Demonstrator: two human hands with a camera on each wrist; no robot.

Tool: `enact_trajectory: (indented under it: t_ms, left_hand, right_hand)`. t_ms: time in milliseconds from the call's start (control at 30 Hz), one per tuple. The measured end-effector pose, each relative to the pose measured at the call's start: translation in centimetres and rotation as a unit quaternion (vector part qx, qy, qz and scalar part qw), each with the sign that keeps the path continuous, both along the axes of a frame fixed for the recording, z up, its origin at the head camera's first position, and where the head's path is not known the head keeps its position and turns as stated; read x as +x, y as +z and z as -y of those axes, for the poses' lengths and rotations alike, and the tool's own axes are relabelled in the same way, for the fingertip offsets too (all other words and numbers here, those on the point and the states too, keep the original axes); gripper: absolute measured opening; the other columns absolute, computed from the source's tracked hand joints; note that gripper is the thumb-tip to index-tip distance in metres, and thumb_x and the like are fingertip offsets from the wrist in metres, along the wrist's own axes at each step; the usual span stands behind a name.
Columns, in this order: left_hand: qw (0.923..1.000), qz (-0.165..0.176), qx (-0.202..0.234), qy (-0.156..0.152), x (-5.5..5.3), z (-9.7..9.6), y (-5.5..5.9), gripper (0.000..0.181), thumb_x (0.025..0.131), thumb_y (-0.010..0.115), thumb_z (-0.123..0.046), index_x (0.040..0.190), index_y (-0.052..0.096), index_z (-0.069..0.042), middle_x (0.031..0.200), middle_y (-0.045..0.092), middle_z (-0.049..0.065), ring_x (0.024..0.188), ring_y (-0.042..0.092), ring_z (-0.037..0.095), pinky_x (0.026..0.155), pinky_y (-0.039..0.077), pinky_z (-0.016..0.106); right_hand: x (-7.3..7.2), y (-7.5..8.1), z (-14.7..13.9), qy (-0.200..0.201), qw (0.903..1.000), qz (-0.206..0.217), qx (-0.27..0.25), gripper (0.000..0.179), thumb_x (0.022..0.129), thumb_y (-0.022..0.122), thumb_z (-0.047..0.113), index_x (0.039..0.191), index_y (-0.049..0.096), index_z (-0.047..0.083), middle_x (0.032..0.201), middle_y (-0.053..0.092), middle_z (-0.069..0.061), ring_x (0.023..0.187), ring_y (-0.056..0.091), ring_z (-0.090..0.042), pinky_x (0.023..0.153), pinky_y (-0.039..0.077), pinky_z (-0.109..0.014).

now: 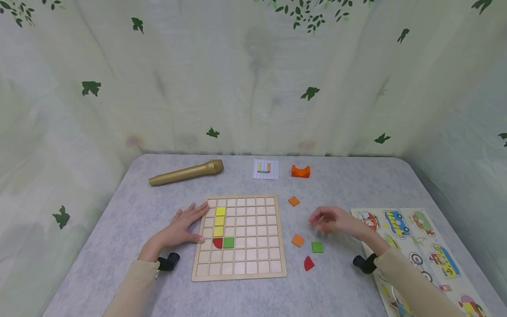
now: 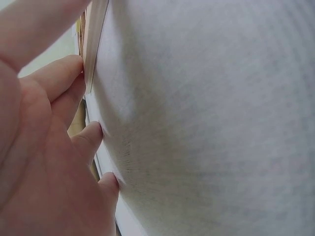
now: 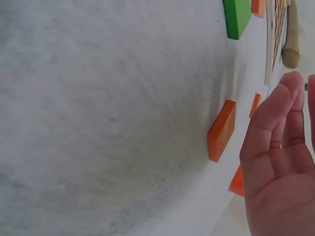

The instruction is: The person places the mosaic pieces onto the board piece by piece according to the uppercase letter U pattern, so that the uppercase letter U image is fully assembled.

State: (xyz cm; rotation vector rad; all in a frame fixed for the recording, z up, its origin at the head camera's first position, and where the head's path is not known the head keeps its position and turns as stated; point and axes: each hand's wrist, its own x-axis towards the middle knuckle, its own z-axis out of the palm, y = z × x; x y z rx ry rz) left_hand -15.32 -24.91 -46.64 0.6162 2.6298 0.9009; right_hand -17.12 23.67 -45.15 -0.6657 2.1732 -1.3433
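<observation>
My left hand (image 1: 183, 227) lies with fingers spread against the left edge of a wooden grid board (image 1: 239, 278); in the left wrist view its fingertips touch the board's edge and the tabletop. On the board sit several yellow square tiles (image 1: 219, 221) in a column, a red quarter-round tile (image 1: 218, 243) below them and a green square tile (image 1: 228, 242) beside that. My right hand (image 1: 334, 220) hovers right of the board, fingers loosely bent, nothing visible in it. Near it lie orange square tiles (image 1: 298, 240), a loose green tile (image 1: 317, 247) and a red tile (image 1: 309, 263). In the right wrist view, an orange tile (image 3: 221, 132) is close to the fingers.
Behind the board are a gold microphone-shaped stick (image 1: 186, 172), a small pattern card (image 1: 266, 169) and an orange curved holder (image 1: 300, 171). A vehicle picture puzzle board (image 1: 416, 240) lies under the right forearm. A leaf-patterned curtain (image 1: 253, 88) closes off the back.
</observation>
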Motion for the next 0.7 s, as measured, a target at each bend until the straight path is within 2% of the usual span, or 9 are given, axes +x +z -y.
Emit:
enact_trajectory:
  t_ms: [333,567,700]
  left_hand:
    - [0.9998,0.016,-0.008,0.01,-0.1,0.0,-0.1,0.097,0.078,0.076,-0.041,0.152,0.024,-0.006,0.157,0.017,0.015,0.142,0.0,0.042,0.108,-0.007,0.061]
    - [0.9998,0.018,-0.008,0.011,-0.2,0.1,-0.2,0.098,0.077,0.076,-0.042,0.152,0.024,-0.006,0.157,0.016,0.014,0.142,0.0,0.042,0.108,-0.008,0.061]
    - [0.9998,0.017,-0.007,0.012,-0.1,0.1,-0.2,0.098,0.078,0.076,-0.043,0.152,0.024,-0.006,0.157,0.016,0.015,0.142,0.0,0.042,0.108,-0.007,0.061]
  right_hand:
    - [1.6,-0.4,-0.7,0.05,0.9986,-0.011,0.014,0.017,0.089,0.065,0.004,0.104,0.063,-0.002,0.098,0.062,-0.015,0.078,0.057,-0.019,0.073,0.049,-0.028]
    - [2.5,-0.3,-0.1,0.037,0.9977,-0.021,0.053,0.019,0.084,0.068,0.0,0.102,0.063,0.004,0.094,0.062,-0.007,0.077,0.056,-0.019,0.07,0.049,-0.028]
    - [3.0,-0.4,0.3,0.031,0.9951,-0.047,0.081,0.022,0.081,0.07,-0.001,0.1,0.064,0.008,0.091,0.06,-0.002,0.078,0.055,-0.016,0.07,0.048,-0.026]
